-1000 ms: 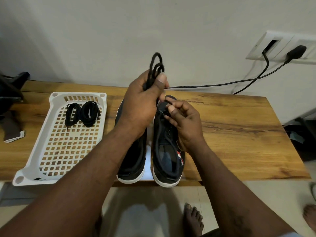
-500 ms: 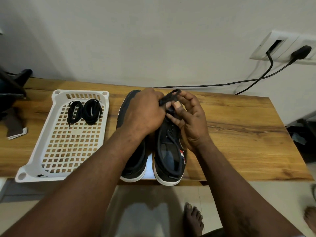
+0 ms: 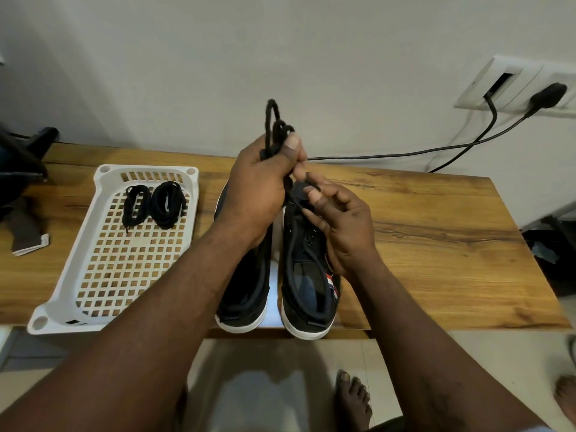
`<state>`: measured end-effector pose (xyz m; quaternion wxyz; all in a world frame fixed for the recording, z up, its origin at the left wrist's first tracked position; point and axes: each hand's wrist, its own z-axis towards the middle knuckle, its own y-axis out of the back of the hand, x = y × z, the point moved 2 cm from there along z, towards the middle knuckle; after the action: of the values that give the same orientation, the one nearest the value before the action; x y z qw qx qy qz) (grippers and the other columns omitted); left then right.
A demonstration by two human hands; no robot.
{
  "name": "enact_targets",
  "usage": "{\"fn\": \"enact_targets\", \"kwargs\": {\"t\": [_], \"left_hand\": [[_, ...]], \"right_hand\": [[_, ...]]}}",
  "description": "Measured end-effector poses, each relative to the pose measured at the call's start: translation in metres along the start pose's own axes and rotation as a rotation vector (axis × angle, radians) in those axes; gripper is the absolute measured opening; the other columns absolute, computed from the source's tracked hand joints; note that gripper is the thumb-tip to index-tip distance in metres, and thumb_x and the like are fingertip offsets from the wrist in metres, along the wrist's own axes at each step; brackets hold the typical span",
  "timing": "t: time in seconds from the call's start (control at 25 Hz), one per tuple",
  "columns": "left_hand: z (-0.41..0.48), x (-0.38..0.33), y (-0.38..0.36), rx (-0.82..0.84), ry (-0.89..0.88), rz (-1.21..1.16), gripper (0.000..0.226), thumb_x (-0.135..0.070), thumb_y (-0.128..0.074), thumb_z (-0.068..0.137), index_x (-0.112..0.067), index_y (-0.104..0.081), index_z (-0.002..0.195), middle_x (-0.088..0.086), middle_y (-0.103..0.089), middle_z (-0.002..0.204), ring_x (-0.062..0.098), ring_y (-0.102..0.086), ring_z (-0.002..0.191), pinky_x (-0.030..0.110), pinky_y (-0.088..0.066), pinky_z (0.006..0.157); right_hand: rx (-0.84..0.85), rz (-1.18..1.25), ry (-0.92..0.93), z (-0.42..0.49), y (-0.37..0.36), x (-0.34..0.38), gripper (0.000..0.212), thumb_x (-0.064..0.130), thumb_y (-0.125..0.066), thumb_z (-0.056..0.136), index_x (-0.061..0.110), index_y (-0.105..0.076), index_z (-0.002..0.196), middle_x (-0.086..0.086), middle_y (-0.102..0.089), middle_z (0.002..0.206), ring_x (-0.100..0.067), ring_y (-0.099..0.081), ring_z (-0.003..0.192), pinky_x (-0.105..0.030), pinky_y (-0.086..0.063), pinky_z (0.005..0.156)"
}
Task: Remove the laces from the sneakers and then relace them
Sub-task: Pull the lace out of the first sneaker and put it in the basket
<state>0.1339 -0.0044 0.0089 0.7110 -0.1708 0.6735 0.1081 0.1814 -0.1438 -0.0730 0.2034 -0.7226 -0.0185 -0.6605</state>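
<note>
Bare foot [image 3: 353, 397] on the floor nearest us. Both sneakers stand on the table [image 3: 436, 244] with heels at the near edge and toes to the wall, side by side. That puts the openings toward us and the eyelets in reach from above.

The left sneaker [image 3: 244, 307] is mostly under the forearm, so we can't tell if it's laced. The right sneaker [image 3: 307, 285] is the one in work: upper eyelets look empty, and the lace [image 3: 274, 129] seems attached only up by the toe.

The right hand [image 3: 343, 232] lies along that shoe's outer side, thumb and forefinger nipping a thin strand of the lace at the toe end. We read it as the picking hand.

The left hand [image 3: 258, 188] is raised over the toes, fist closed round the gathered slack, loops poking out the top. Our guess at why: it holds the slack off the eyelets and puts tension on the strand.

Pulling out or threading in? We can't tell from this.

The tray [image 3: 59, 294], just left of the sneakers, holds two coiled spare laces [image 3: 168, 204], probably parked there to stay untangled and in reach.

Far back, cables [image 3: 374, 156] run along the wall to a socket [image 3: 511, 82].
</note>
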Motion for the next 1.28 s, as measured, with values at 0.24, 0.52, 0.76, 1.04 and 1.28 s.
{"fn": "enact_targets", "kwargs": {"t": [0.24, 0.52, 0.76, 1.04, 1.28], "left_hand": [[0.008, 0.022, 0.002, 0.124, 0.050, 0.711, 0.014, -0.038, -0.063, 0.101, -0.027, -0.070, 0.096, -0.008, -0.066, 0.082, 0.012, -0.062, 0.080, 0.030, -0.041, 0.063], [0.008, 0.015, 0.006, 0.023, 0.046, 0.612, 0.020, -0.038, -0.062, 0.103, -0.024, -0.074, 0.095, -0.004, -0.070, 0.083, 0.011, -0.063, 0.081, 0.030, -0.045, 0.068], [0.002, 0.016, -0.001, 0.081, 0.092, 0.541, 0.021, -0.037, -0.065, 0.101, -0.020, -0.074, 0.091, 0.001, -0.075, 0.088, 0.021, -0.069, 0.090, 0.041, -0.053, 0.083], [-0.016, 0.012, -0.010, 0.101, 0.140, 0.345, 0.019, -0.036, -0.065, 0.102, -0.023, -0.076, 0.092, -0.004, -0.074, 0.082, 0.016, -0.071, 0.086, 0.042, -0.055, 0.084], [-0.030, 0.006, -0.013, 0.139, -0.024, 0.661, 0.071, -0.045, -0.075, 0.092, -0.036, -0.040, 0.154, -0.002, -0.050, 0.147, 0.012, -0.051, 0.130, 0.032, -0.045, 0.099]], "right_hand": [[-0.018, 0.043, 0.013, -0.001, -0.003, 0.003, 0.017, -0.003, -0.066, 0.097, 0.012, -0.072, 0.094, -0.001, -0.070, 0.134, -0.024, -0.066, 0.127, -0.042, -0.055, 0.104], [0.044, -0.274, 0.089, -0.002, 0.006, 0.023, 0.017, 0.014, -0.061, 0.105, 0.004, -0.075, 0.110, -0.015, -0.078, 0.104, -0.029, -0.075, 0.100, -0.039, -0.061, 0.088], [-0.044, -0.176, 0.052, -0.008, 0.013, 0.037, 0.031, 0.022, -0.045, 0.112, 0.006, -0.072, 0.115, -0.010, -0.076, 0.087, -0.019, -0.068, 0.070, -0.028, -0.056, 0.068], [0.030, -0.080, 0.014, -0.020, 0.015, 0.053, 0.027, 0.027, -0.060, 0.105, 0.005, -0.072, 0.114, -0.007, -0.070, 0.092, -0.018, -0.065, 0.076, -0.029, -0.054, 0.070], [-0.075, -0.110, 0.002, -0.036, 0.024, 0.065, 0.009, 0.011, -0.067, 0.100, 0.006, -0.066, 0.108, -0.015, -0.077, 0.093, -0.023, -0.073, 0.076, -0.030, -0.060, 0.068]]}}
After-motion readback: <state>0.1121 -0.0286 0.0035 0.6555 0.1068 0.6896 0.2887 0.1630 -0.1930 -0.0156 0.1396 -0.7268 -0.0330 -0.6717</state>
